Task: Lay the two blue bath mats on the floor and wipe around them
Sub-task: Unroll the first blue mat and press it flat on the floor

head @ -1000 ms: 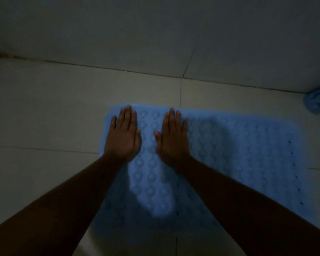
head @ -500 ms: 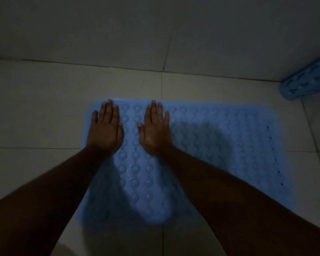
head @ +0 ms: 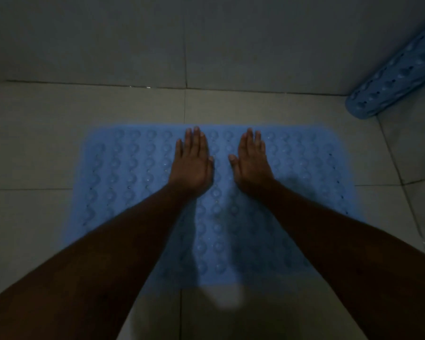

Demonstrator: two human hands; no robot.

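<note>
Mat (head: 123, 168) flat beneath both hands (head: 192, 165).

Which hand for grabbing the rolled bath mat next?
Right, probably. The right hand lies flat on the laid bath mat, nearer the rolled bath mat at the right wall; the left hand would cross over.

One wide-angle camera on the person's head looks forward and steeply down at the floor (head: 47, 143) from close above. The mat (head: 133, 168) fills the middle, the wall (head: 231, 40) the top; both forearms (head: 108, 253) enter from the bottom edge.
</note>
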